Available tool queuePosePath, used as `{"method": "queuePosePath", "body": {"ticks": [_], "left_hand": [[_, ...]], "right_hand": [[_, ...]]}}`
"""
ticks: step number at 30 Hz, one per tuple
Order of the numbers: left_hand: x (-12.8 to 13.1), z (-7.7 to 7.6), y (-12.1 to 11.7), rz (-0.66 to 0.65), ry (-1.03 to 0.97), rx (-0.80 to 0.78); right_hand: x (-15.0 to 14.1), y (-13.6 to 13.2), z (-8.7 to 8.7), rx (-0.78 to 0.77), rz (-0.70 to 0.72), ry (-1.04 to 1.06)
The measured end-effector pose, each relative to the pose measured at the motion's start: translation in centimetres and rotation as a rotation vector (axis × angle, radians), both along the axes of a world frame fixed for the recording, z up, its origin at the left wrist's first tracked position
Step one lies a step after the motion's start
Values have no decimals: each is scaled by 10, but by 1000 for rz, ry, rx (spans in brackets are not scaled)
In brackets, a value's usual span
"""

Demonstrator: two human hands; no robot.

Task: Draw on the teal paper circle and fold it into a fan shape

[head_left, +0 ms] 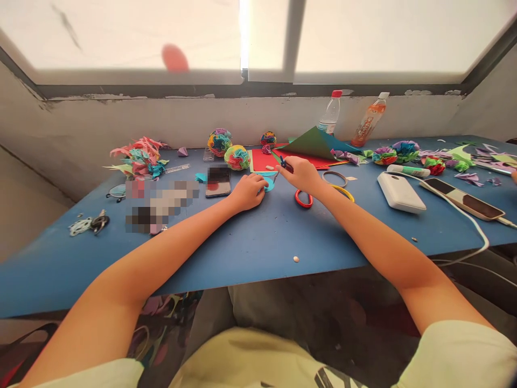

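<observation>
Left grip (248,192): we pinch turquoise paper (269,184) over worktop (242,248); right grip (302,173): we clasp blue-handled tool (284,162), tip near paper.

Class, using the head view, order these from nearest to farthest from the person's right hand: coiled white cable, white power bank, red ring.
1. Red ring: just below the right hand in the picture.
2. White power bank: to its right.
3. Coiled white cable: at the table's far left.
</observation>
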State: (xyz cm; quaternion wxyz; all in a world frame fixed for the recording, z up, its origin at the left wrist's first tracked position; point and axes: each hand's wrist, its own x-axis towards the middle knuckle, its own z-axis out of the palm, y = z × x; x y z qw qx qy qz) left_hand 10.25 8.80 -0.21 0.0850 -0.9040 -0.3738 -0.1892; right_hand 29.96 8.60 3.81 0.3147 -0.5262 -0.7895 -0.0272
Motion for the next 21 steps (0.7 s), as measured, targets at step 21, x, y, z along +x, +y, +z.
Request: {"method": "queuePosePath", "body": {"ticks": [21], "left_hand": [[0,1,-1,-2,41,-33]], "right_hand": [[-3,-3,1,-43,-59,-97]]}}
